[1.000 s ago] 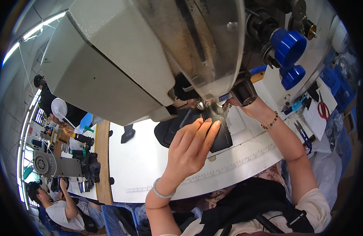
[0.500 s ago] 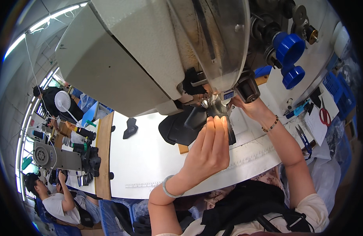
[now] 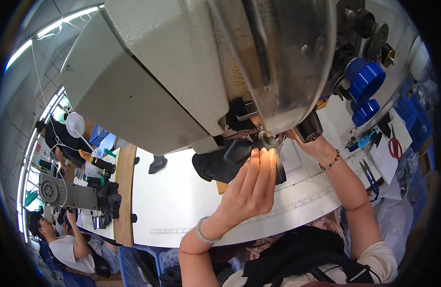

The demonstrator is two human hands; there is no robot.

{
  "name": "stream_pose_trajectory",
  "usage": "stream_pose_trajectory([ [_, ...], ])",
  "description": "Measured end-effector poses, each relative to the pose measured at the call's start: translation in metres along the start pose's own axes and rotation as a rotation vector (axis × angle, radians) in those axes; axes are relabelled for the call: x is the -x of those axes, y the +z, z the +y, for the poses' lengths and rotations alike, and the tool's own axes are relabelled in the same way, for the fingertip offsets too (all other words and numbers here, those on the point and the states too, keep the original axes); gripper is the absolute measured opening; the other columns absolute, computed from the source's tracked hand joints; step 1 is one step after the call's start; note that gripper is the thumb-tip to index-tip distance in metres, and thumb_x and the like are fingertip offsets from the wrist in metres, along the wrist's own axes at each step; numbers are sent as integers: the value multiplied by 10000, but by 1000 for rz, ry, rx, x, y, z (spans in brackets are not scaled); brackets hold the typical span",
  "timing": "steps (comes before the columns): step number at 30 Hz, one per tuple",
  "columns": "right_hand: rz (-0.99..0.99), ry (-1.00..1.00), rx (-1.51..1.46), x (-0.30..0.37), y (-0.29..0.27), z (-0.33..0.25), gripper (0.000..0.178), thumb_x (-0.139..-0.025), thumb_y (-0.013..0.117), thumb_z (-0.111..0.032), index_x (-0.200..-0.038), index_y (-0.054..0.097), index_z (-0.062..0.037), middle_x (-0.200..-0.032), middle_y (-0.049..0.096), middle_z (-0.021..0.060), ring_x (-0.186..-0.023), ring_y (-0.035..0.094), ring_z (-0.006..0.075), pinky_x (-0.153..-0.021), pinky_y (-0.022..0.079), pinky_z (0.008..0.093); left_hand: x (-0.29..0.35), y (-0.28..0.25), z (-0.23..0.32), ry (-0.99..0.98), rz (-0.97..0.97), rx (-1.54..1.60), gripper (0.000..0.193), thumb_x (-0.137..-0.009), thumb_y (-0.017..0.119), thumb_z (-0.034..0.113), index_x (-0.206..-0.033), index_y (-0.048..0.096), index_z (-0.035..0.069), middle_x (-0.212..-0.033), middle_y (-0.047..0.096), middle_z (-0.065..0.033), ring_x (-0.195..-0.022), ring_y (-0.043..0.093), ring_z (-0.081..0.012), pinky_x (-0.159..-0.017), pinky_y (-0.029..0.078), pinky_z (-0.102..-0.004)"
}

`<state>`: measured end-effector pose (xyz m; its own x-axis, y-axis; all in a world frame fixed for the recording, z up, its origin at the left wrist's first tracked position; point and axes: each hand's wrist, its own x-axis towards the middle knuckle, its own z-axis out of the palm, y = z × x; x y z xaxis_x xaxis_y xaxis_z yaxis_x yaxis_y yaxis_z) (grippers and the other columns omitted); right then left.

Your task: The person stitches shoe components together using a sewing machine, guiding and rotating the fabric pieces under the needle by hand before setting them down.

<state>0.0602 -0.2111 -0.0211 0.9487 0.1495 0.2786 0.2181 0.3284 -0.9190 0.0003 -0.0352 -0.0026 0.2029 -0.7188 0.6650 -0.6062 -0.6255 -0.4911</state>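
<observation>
Your left hand (image 3: 251, 186): flat, fingers extended, pressing black fabric piece (image 3: 215, 165) | your right hand (image 3: 309, 141): grip indiscernible, beneath sewing machine head (image 3: 191, 71) | white table (image 3: 172, 201)

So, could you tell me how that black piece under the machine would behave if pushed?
The black piece looks thin and curved, so probably floppy and light. It lies flat on the smooth white table, so it would likely slide, not roll.

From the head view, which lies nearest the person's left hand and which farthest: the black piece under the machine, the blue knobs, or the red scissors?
1. Black piece: under the left hand fingertips, touching.
2. Blue knobs: up and right, on the machine.
3. Red scissors: far right, on the table.
</observation>
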Motion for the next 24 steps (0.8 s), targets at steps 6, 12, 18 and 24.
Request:
stream_pose_trajectory([
  [6, 27, -33, -86, 0, -1, 0, 207, -972, 564, -252, -887, 599, -66, -728, 554, -35, -646, 540, 26, -540, 335, 181, 1, 4, -2, -3, 25, -3, 214, -795, 565, -65, -978, 668, -104, -914, 647, -162, -827, 674, -248, -686, 541, -265],
  [12, -25, -29, -35, -4, -6, 1, 191, -964, 577, -243, -849, 577, -89, -706, 483, -66, -606, 440, -1, -517, 298, 179, -2, 6, -2, -11, 51, 21, 210, -788, 574, -62, -970, 672, -99, -910, 646, -158, -813, 668, -245, -681, 538, -262],
  [18, 41, 47, -149, -8, -1, 2, 141, -972, 565, -224, -882, 582, -116, -687, 425, -94, -568, 313, -2, -503, 247, 180, 0, 12, -6, -27, 40, 25, 227, -765, 580, -59, -968, 674, -93, -912, 642, -150, -811, 658, -242, -678, 536, -280],
  [24, -105, -47, -177, -12, -14, 14, 118, -980, 562, -216, -907, 569, -123, -703, 414, -95, -582, 308, 0, -503, 240, 183, 4, 13, -7, -17, 21, 96, 341, -699, 564, 29, -977, 642, -152, -952, 628, -224, -893, 648, -311, -749, 549, -320],
])
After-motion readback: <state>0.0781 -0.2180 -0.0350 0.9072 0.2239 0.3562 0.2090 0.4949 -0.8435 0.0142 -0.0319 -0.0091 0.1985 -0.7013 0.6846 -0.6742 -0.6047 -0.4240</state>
